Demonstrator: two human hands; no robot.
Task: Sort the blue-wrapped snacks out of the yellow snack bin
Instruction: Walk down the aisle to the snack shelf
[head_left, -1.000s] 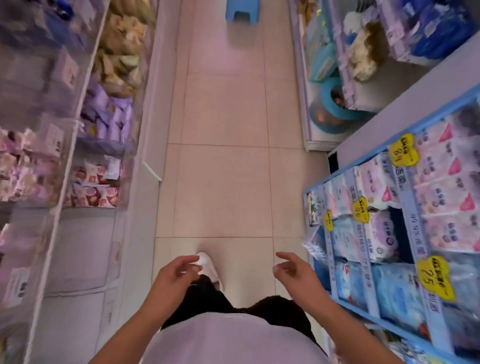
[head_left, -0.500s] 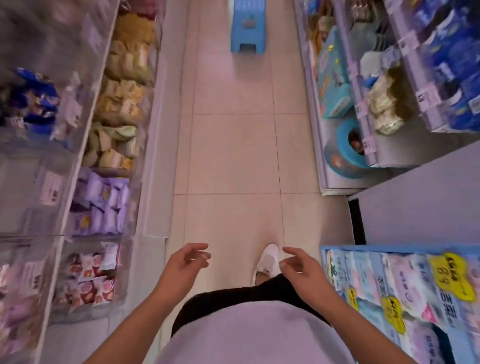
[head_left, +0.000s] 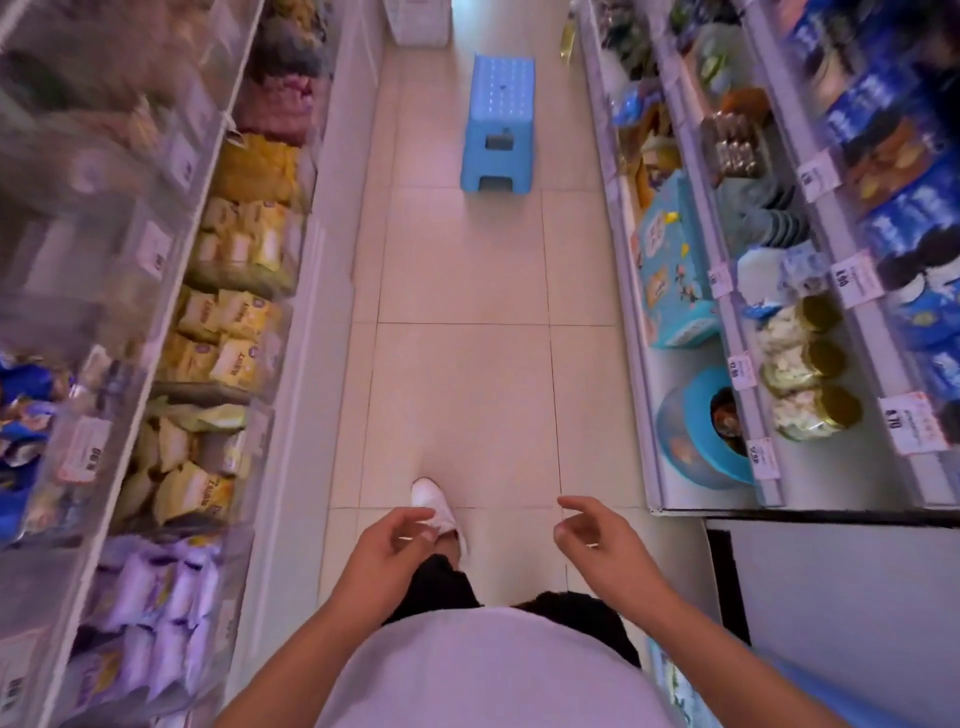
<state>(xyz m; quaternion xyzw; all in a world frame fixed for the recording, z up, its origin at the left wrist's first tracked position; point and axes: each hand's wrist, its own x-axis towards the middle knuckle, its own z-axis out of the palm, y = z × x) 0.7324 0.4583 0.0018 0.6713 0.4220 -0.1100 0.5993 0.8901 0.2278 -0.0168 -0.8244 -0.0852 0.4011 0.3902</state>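
Setting: We look down a narrow shop aisle, pale floor tiles (head_left: 462, 291) running away from us between two runs of shelving.
Left hand: Our left hand (head_left: 387, 558) hangs low over the aisle near us, fingers loosely curled and a little apart, holding nothing.
Right hand: Our right hand (head_left: 597, 545) hangs beside it, well apart from the left, fingers relaxed and spread, likewise holding nothing.
Yellow bins: On the left, clear-fronted bins of yellow snacks (head_left: 228, 332) sit stacked along the shelf front, another such bin (head_left: 182, 467) nearer to us; neither hand touches them.
Blue snacks: Blue-wrapped snacks (head_left: 21, 421) show at the far left edge, in a bin one row behind the yellow ones; they are blurred and we cannot tell how many there are.
Purple packs: Nearest us on the left lies a bin of purple packs (head_left: 156, 597).
Stool: A blue plastic stool (head_left: 500, 124) stands on the floor far down the aisle.
Right shelves: The right shelves carry a teal box (head_left: 672, 270), jars (head_left: 800, 364) with gold lids, a blue round tub (head_left: 701, 441) and white price tags (head_left: 911, 423).
Person: A white shoe (head_left: 436, 506) steps forward just under our left hand, below dark trousers and a pale shirt.
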